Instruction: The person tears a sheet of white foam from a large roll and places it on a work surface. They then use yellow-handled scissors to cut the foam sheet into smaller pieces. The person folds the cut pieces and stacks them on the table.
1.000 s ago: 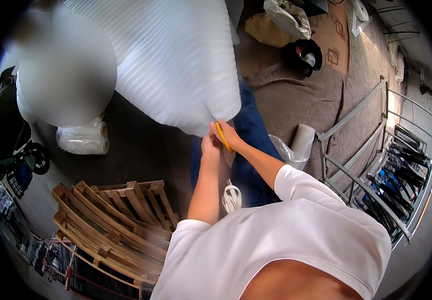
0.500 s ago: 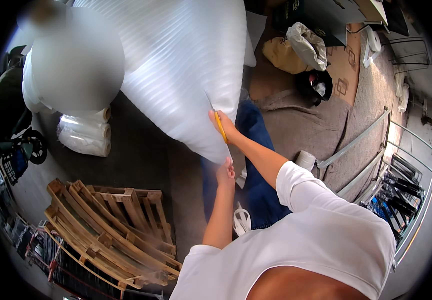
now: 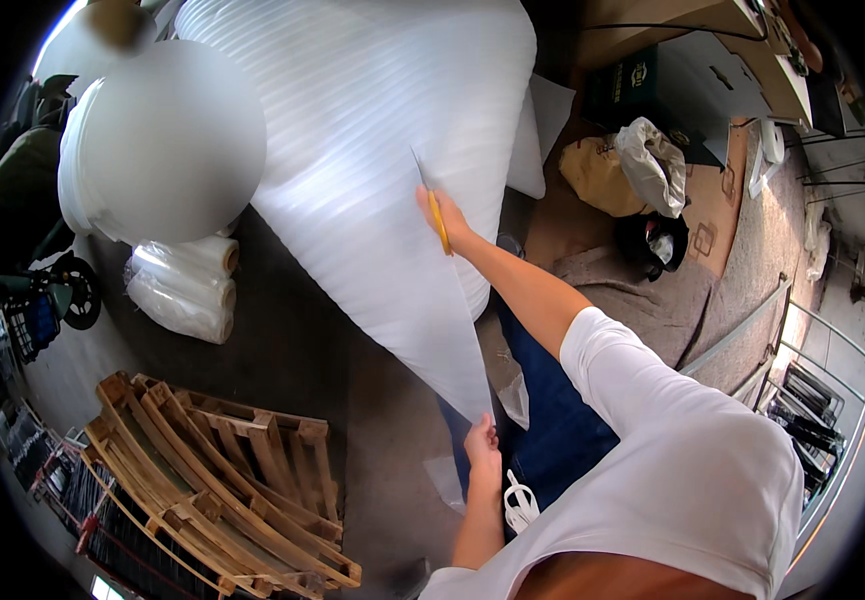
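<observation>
Two things we are grasping: our right hand (image 3: 452,222) is holding yellow-handled scissors (image 3: 436,212) at the white foam sheet (image 3: 372,240) spreading before us; our left hand (image 3: 484,442) is pinching its near corner. Wooden pallets (image 3: 270,450) are lying leftward.

A: What's on the floor (image 3: 282,350)?
B: Wooden pallets (image 3: 222,490) toward its left edge, a grey rug (image 3: 652,300) on the right.
A: And around the rug?
B: Metal rack (image 3: 737,325), right edge, where light falls.
</observation>
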`<state>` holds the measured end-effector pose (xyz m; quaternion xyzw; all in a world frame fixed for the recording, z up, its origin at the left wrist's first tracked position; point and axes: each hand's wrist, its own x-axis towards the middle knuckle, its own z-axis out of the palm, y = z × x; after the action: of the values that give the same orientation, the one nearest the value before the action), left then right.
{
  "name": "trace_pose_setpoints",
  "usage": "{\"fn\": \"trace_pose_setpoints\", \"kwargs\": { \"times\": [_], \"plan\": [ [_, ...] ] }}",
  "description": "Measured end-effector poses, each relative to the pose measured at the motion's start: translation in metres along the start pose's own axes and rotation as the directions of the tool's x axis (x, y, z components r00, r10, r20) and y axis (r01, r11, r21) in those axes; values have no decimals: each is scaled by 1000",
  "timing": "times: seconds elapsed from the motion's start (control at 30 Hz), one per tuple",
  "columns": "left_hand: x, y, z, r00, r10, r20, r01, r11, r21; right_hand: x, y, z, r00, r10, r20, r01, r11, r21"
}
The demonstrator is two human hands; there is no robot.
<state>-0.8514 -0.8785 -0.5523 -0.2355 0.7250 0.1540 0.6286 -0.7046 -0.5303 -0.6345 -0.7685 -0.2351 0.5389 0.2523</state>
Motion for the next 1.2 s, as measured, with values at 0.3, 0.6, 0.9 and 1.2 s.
{"fn": "trace_pose_setpoints", "kwargs": {
  "times": [0.3, 0.6, 0.9, 1.2],
  "plan": [
    [9, -33, -20, 968, -62, -244, 38, 994, -102, 127, -68, 3, 999, -10, 32, 4, 984, 180],
    [26, -21, 48, 655, 304, -691, -148, 949, 278, 177, -96, 5, 993, -108, 43, 106, 993, 44],
    [-46, 233, 296, 68, 982, 173, -452, -125, 883, 97, -149, 5, 978, -138, 157, 86, 949, 304],
    [-10, 332, 346, -226, 958, 177, -700, -286, 655, 86, -177, -4, 957, -214, 198, 164, 956, 242]
  ]
}}
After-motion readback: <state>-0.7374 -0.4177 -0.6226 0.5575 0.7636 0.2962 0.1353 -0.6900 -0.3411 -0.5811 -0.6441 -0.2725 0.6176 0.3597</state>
